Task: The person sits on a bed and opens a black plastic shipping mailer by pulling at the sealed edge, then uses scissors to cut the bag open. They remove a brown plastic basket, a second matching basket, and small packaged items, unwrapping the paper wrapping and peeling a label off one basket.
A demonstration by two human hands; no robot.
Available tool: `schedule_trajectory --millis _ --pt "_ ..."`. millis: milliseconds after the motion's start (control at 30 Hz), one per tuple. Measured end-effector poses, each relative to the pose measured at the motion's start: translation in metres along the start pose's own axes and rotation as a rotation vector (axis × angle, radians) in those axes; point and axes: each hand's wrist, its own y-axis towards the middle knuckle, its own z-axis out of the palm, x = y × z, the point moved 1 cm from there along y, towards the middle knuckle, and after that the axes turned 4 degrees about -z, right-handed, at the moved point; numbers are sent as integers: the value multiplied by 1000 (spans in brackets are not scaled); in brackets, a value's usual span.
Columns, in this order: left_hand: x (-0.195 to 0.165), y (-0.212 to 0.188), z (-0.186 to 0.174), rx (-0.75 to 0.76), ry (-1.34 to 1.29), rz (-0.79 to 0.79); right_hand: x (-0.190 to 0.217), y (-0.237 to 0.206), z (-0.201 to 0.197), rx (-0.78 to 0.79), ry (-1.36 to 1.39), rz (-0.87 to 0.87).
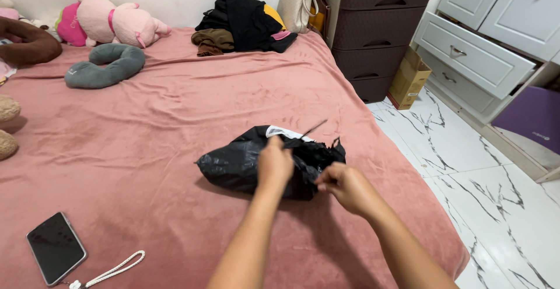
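A black plastic bag (233, 162) lies on the pink bed cover (175, 114), bulging, with something white (286, 132) showing at its open top. My left hand (274, 163) pinches the bag's upper edge near the opening, fingers closed on the plastic. My right hand (345, 185) grips the bag's right side, just below a torn-looking handle that sticks up. Both forearms reach in from the bottom of the view.
A phone (55, 247) with a white wrist strap (114, 271) lies at the bed's near left. Pink plush toy (116, 23), grey neck pillow (105, 66) and a clothes pile (245, 23) sit at the far side. Brown drawers (373, 26), a cardboard box (408, 79) and marble floor stand right.
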Motion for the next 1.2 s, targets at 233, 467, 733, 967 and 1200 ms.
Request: schedule_trajectory --millis 233,467,733,967,1200 --pt "17 8 -8 268 -115 -233 -3 -8 -7 27 15 -110" --pt "15 -22 -10 367 -193 -251 -8 -1 14 119 -28 67" --pt "45 -11 -86 181 192 -287 -48 -26 31 282 -56 193" --pt "-14 -42 -80 221 244 249 -50 -4 22 -167 73 269" --pt "-25 -60 8 332 569 789 -68 -13 51 -34 -373 174"
